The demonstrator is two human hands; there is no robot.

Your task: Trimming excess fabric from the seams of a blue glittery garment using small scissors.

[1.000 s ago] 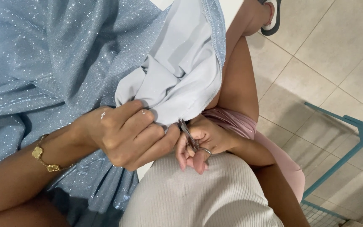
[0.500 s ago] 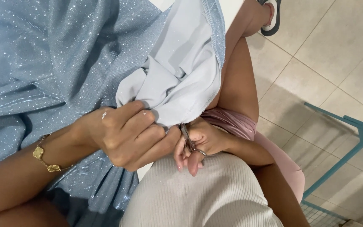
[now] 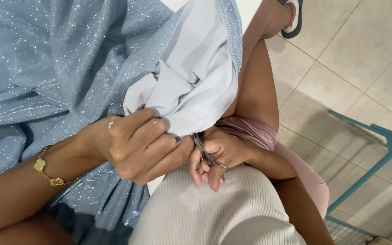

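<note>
A sparkly light-blue fabric with a plain pale grey lining lies across my lap. My left hand, with a gold bracelet at the wrist, pinches the edge of the lining between thumb and fingers. My right hand sits just to its right, fingers through the loops of small metal scissors. The scissor blades point up at the lining's hem, right where my left hand holds it. The blade tips are hidden by the fabric.
My white ribbed top fills the bottom centre, and pink shorts show on my thigh. Beige floor tiles lie to the right, with a teal metal frame at the lower right. A sandalled foot is at the top.
My right hand with the scissors has shifted slightly down and toward my left hand. The fabric and my left hand stay nearly still.
</note>
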